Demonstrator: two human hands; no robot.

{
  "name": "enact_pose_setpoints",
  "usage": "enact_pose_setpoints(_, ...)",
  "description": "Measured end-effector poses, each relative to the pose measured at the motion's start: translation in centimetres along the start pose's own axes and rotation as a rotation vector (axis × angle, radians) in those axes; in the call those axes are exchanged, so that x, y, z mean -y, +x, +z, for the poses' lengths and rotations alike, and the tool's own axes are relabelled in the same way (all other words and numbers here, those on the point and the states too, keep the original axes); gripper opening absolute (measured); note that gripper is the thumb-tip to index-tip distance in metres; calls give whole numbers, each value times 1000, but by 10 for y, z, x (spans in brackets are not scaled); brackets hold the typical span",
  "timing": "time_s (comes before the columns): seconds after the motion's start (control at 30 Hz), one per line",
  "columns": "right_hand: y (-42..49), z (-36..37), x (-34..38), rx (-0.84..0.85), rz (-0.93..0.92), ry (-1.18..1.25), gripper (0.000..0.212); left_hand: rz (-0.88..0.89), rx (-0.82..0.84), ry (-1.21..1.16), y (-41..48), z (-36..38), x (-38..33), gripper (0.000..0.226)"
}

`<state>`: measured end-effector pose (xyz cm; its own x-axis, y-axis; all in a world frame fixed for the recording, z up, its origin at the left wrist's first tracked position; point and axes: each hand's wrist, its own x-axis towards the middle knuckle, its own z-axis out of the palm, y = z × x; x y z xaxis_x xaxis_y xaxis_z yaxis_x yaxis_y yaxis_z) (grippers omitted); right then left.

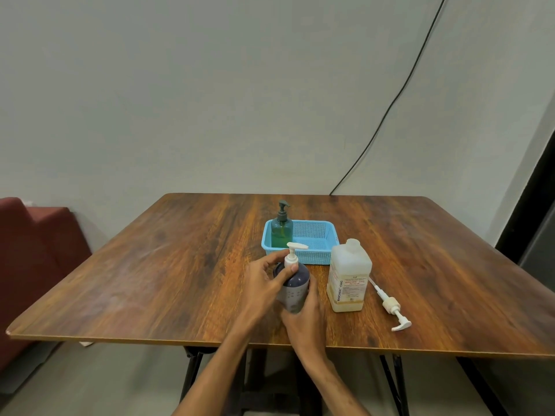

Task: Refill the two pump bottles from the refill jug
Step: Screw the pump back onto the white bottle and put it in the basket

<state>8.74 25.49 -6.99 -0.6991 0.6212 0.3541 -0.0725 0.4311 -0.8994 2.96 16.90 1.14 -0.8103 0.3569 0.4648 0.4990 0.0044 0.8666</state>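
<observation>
A dark navy pump bottle [295,283] with a white pump head [293,250] stands on the wooden table [180,265]. My right hand [303,313] wraps its lower body from the near side. My left hand [267,280] grips its neck and pump collar, thumb at the collar. A green pump bottle [281,232] with a dark pump stands in the left end of a blue basket [315,235]. The translucent refill jug [349,280] stands upright to the right of the navy bottle, its neck bare. Its white pump [390,304] lies on the table further right.
A black cable [390,106] runs down the wall to the table's far edge. A red seat [36,253] stands at the left. A dark door frame [537,199] is at the right. The table's near edge runs just past my wrists.
</observation>
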Motion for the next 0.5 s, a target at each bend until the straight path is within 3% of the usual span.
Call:
enact_pose_setpoints(0.17,4,-7,9,-5,-35,-5,94,1,6,5,-1,-2,-2,44)
enact_pose_setpoints(0.5,30,-27,41,45,-63,-75,78,9,-23,-176,10,-23,-24,27)
